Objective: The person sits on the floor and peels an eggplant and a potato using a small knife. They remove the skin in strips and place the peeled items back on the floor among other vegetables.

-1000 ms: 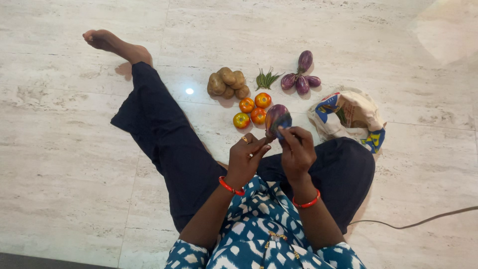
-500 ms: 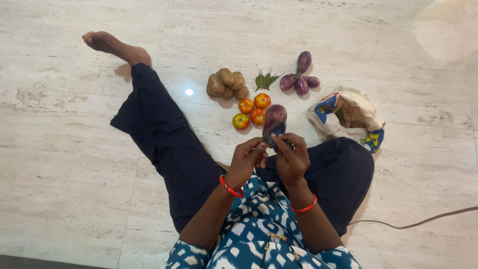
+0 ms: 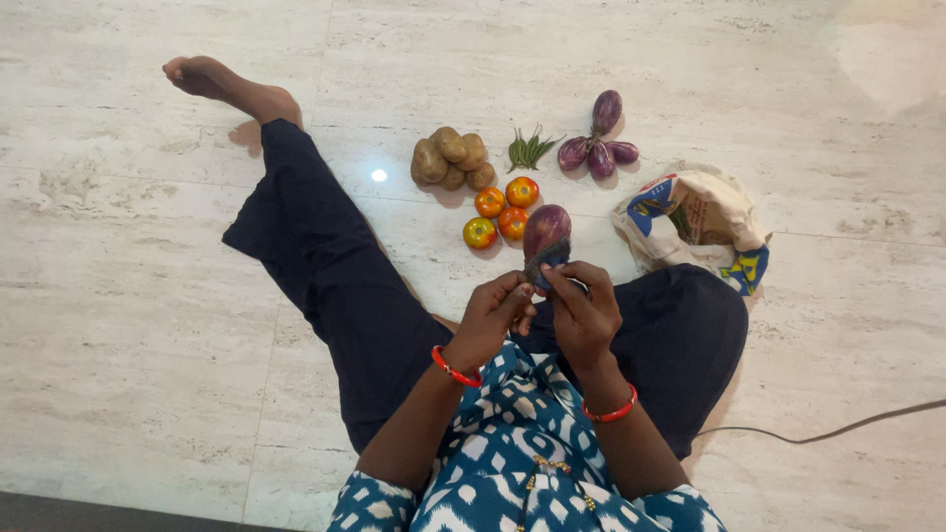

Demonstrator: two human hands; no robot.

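Note:
I sit on a pale stone floor and hold a large purple brinjal (image 3: 548, 231) up in front of me. My left hand (image 3: 490, 317) and my right hand (image 3: 584, 308) both pinch its lower stem end, where a dark calyx (image 3: 545, 264) shows between the fingertips. The rounded end of the brinjal points away from me, over the tomatoes. Each wrist wears a red bangle.
On the floor beyond my hands lie three tomatoes (image 3: 501, 211), a heap of potatoes (image 3: 450, 161), green chillies (image 3: 527, 150) and several small brinjals (image 3: 598, 148). A printed cloth bag (image 3: 698, 223) sits to the right. My left leg (image 3: 315, 236) stretches out left. A cable (image 3: 828, 432) runs at lower right.
My right hand slid from the side of the brinjal down to its stem end, and both hands drew closer together. The brinjal now stands more upright.

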